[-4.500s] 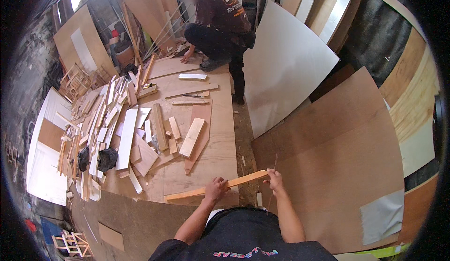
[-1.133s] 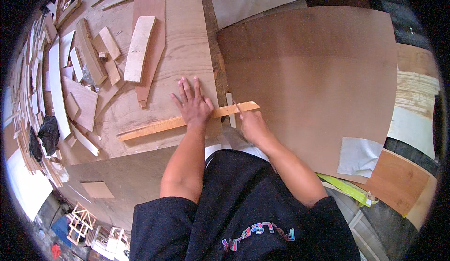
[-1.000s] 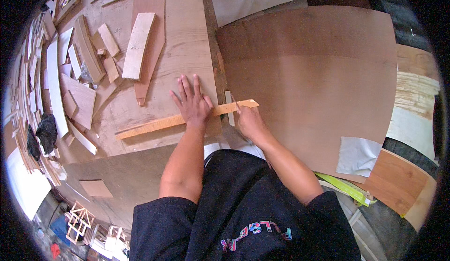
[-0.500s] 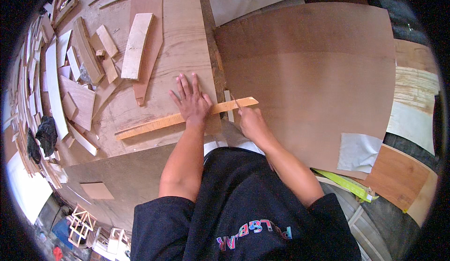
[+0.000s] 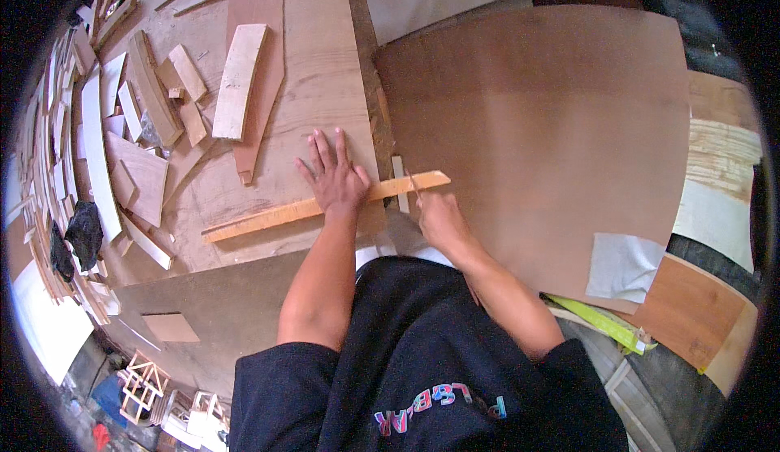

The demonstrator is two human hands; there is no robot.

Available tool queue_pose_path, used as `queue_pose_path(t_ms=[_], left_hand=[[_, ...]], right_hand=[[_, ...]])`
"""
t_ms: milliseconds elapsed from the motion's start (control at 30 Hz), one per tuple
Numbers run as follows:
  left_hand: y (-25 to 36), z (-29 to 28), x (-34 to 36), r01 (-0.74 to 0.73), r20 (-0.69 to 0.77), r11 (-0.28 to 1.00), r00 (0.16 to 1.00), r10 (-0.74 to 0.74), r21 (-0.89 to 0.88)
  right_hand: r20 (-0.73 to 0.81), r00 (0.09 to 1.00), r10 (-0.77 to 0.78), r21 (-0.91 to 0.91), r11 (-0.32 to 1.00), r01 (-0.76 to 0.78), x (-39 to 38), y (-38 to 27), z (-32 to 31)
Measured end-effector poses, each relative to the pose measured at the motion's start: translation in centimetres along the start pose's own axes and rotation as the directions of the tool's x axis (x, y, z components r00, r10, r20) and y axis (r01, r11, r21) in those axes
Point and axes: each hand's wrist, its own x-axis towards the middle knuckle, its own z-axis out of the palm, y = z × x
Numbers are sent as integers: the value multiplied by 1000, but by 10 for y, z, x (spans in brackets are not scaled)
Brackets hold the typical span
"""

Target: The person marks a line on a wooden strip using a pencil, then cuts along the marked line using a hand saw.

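Observation:
A long, pale orange wooden strip (image 5: 272, 218) lies across the plywood work surface (image 5: 321, 86) near its front, its right end reaching past the surface's edge. My left hand (image 5: 336, 180) presses on it with fingers spread and stretched onto the plywood. My right hand (image 5: 443, 220) is closed on a thin blade (image 5: 413, 182), perhaps a saw, which crosses the strip near its right end, just beyond the plywood edge. The blade's handle is hidden in my fist. A short pale batten (image 5: 399, 177) shows beneath the strip there.
Several loose offcuts (image 5: 239, 78) cover the left and back of the work surface, with black plastic (image 5: 85, 233) among them. A large brown sheet (image 5: 536, 143) fills the right, with a grey patch (image 5: 621, 265) at its corner. Small wooden frames (image 5: 142, 383) sit at lower left.
Since the earliest frame my view has tilted down, my left hand has spread flat on the strip, and my right has taken the blade. Over the last second the right hand shifts slightly along the cut.

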Motion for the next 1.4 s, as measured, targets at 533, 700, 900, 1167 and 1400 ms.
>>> queue_pose_path(t_ms=[533, 700, 900, 1167, 1400], left_hand=[[0, -7, 2, -7, -2, 1000, 1000, 7, -1], [5, -3, -1, -34, -26, 999, 999, 34, 4], [3, -6, -3, -42, -20, 999, 999, 42, 5], [-12, 7, -6, -208, -235, 976, 953, 189, -59], [-48, 12, -47, -719, -55, 692, 695, 717, -62]], right_hand=[[-37, 999, 39, 67, 997, -36, -23, 5, 7], [-61, 998, -4, -70, 998, 0, -30, 7, 27], [-73, 997, 14, 51, 999, -10, -54, 1, 3], [-414, 906, 95, 166, 986, -27, -84, 28, -15], [-300, 832, 467, 748, 657, -100, -14, 87, 30]])
